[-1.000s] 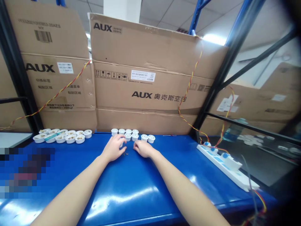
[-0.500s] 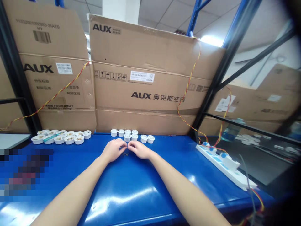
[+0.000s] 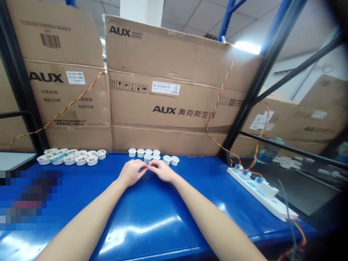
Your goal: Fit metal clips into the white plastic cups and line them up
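Observation:
My left hand (image 3: 133,172) and my right hand (image 3: 161,170) meet at the fingertips above the blue tabletop (image 3: 152,210). Both have thumb and fingers pinched together; whatever sits between them is too small to make out. Just under the fingertips lie a few tiny dark pieces (image 3: 146,178) on the table. Right behind the hands stands a group of small white round cups (image 3: 140,153), several of them in two rows. Two more white cups (image 3: 171,160) stand a little to the right of that group.
Several larger open white cups (image 3: 69,160) with small contents line the back left. A white power strip (image 3: 258,192) with plugs lies along the right edge. Cardboard sheets (image 3: 168,134) wall off the back, and a red-yellow twisted wire (image 3: 217,101) hangs in front.
Both hands keep nearly the same place, fingertips together. My right hand's fingers have shifted very slightly. The whole view has moved a little.

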A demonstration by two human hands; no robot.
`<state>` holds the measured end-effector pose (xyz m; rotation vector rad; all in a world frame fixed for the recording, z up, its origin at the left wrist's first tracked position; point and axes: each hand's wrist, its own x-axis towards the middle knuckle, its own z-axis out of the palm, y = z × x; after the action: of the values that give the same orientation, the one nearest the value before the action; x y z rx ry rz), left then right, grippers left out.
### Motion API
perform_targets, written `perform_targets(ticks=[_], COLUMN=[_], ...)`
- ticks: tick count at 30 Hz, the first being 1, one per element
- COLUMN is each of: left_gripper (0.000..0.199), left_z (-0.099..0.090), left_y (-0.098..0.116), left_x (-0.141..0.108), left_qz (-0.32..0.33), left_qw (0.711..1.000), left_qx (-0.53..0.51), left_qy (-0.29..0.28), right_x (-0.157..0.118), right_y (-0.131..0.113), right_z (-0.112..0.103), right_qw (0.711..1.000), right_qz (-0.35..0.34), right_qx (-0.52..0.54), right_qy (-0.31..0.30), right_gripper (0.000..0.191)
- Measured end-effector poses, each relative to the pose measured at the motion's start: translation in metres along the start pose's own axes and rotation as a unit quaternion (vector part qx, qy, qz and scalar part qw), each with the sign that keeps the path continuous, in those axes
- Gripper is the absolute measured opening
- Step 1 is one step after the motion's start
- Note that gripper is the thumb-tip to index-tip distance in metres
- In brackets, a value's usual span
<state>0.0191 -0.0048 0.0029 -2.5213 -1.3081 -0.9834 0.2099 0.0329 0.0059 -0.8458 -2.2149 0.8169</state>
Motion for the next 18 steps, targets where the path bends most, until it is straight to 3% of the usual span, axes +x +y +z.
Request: perform_targets(ticks=[5, 9, 12, 18], left_gripper=[0.012, 0.027, 0.022, 0.019], left_z=[-0.005, 0.000, 0.006, 0.009], left_y=[0.001, -0.008, -0.017, -0.020], left_x=[0.000, -0.003, -0.006, -0.007], left_qz=[-0.004, -0.077, -0.120, -0.147], left_qw=[1.000, 0.997, 0.993, 0.986], left_qx=[-0.010, -0.006, -0.019, -0.071], left_qy=[0.010, 0.009, -0.007, 0.025], right_x=[-0.001, -0.002, -0.002, -0.003], right_y=[-0.001, 0.001, 0.002, 0.001], right_z=[0.002, 0.003, 0.002, 0.001], right_qw=[0.999, 0.997, 0.995, 0.995], right_qz=[-0.013, -0.005, 0.002, 0.001], right_qx=[-0.030, -0.070, -0.087, -0.095], right_qy=[0.020, 0.038, 0.041, 0.029], right_gripper=[0.023, 0.021, 0.021, 0.021])
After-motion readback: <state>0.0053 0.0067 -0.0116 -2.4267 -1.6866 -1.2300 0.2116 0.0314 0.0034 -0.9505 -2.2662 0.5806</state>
